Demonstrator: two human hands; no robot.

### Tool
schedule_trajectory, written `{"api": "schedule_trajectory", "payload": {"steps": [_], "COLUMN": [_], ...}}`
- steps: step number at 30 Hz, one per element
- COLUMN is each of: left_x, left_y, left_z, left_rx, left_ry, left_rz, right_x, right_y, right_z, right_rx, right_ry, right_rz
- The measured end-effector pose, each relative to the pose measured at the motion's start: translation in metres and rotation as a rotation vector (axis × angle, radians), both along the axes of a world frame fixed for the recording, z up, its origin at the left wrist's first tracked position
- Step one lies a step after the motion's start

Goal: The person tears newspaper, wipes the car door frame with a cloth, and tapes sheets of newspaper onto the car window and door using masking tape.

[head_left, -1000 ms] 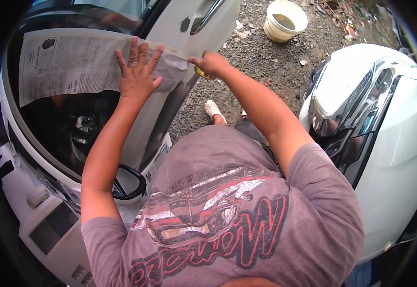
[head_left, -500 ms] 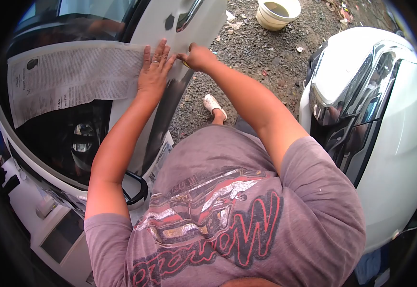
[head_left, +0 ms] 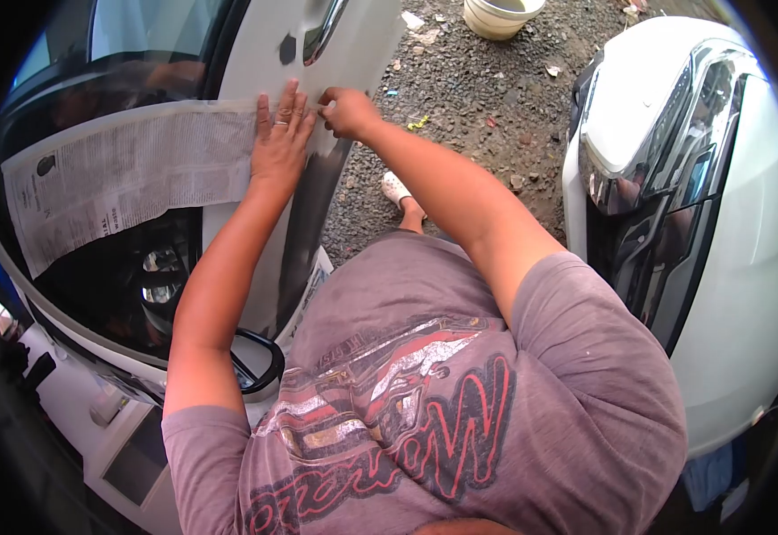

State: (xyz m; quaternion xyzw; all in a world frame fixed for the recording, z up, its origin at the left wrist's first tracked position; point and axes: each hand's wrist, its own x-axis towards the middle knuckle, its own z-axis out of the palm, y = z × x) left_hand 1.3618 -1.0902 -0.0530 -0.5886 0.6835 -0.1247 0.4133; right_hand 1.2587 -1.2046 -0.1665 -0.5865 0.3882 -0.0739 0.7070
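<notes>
A sheet of newspaper point(head_left: 130, 169) lies across the dark window of the car door point(head_left: 260, 40), its right end reaching the pale door frame. My left hand point(head_left: 278, 147) rests flat over that end, fingers spread, a ring on one of them. Just right of its fingertips, my right hand point(head_left: 349, 113) is closed in a pinch at the door's edge. A short pale strip of tape point(head_left: 315, 107) runs between the two hands into the pinch. The fingertips of the right hand partly hide what they grip.
The door handle point(head_left: 325, 31) and a dark grey patch point(head_left: 288, 49) are above my hands. A side mirror point(head_left: 260, 364) sits by my left elbow. White bumper point(head_left: 639, 98) stands at right. Gravel point(head_left: 460, 98) holds a bucket point(head_left: 500, 16) and a yellow scrap point(head_left: 417, 123).
The view has shifted slightly, so door and hands appear lower and further left. The yellow thing at my right hand no longer shows there; a yellow scrap is now visible on the gravel.
</notes>
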Motion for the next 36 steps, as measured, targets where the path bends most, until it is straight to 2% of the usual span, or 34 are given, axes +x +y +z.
{"api": "schedule_trajectory", "payload": {"steps": [2, 3, 5, 14, 20, 23, 25, 27, 30, 31, 33, 34, 35, 36], "left_x": [-0.001, 0.000, 0.002, -0.005, -0.004, 0.001, -0.004, -0.004, -0.009, -0.008, -0.009, -0.004, 0.007, 0.019], "left_y": [-0.001, 0.000, 0.000, -0.004, -0.003, 0.000, -0.001, -0.005, -0.005, -0.003, -0.005, -0.005, -0.002, -0.003], "left_z": [0.002, 0.001, 0.001, 0.008, 0.010, 0.005, 0.009, 0.016, 0.034, 0.048, 0.094, 0.130, 0.169, 0.211], "left_rx": [-0.001, 0.001, -0.002, 0.067, 0.078, 0.020, 0.049, 0.073, 0.045, -0.123, -0.443, -0.598, -0.619, -0.839], "left_ry": [0.039, 0.041, 0.020, -0.014, -0.016, -0.035, -0.018, -0.006, 0.159, 0.271, 0.430, 0.456, 0.367, 0.347], "left_rz": [0.025, 0.020, 0.004, 0.075, 0.062, 0.009, 0.036, 0.060, 0.103, 0.115, 0.080, 0.036, 0.038, 0.013], "right_x": [0.010, 0.008, 0.004, -0.003, 0.001, 0.003, -0.004, -0.058, -0.113, -0.128, -0.150, -0.171, -0.191, -0.199], "right_y": [0.008, 0.008, 0.012, 0.017, 0.016, 0.012, -0.002, -0.012, -0.006, -0.002, 0.011, 0.010, 0.018, 0.018], "right_z": [-0.022, -0.017, -0.005, 0.028, 0.025, 0.015, -0.039, -0.047, -0.085, -0.093, -0.171, -0.157, -0.147, -0.176], "right_rx": [-0.265, -0.264, -0.439, -0.453, -0.525, -0.639, -0.299, -0.315, -0.340, -0.303, -0.285, -0.332, -0.318, -0.298], "right_ry": [0.026, 0.028, 0.148, 0.227, 0.240, 0.312, 0.624, 0.646, 0.707, 0.708, 0.765, 0.766, 0.697, 0.713], "right_rz": [-0.029, -0.034, -0.045, -0.035, 0.024, 0.147, 0.039, 0.109, 0.111, 0.092, 0.154, 0.306, 0.277, 0.299]}}
